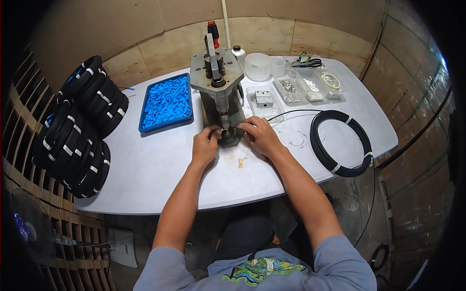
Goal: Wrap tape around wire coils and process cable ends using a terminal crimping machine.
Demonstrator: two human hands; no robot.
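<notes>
A metal bench press (217, 87) stands at the far middle of the table, its lever and red-topped knob pointing up. My left hand (206, 144) is closed in a pinch at the left side of the press's lower tooling; what its fingertips hold is too small to make out. On the other side, my right hand (262, 137) pinches at the tooling too, its fingertips close to the ram. From the coil of black cable (318, 145) on the right, one end runs over the table and disappears behind my right hand, which appears closed on it.
Left of the press lies a blue tray (141, 127) of small blue parts. Several bundled black cable coils (77, 145) stack at the left edge. Behind right are a clear tray with a metal block (263, 99), bins of small parts (290, 90), a white tub (257, 67) and green-handled pliers (305, 59).
</notes>
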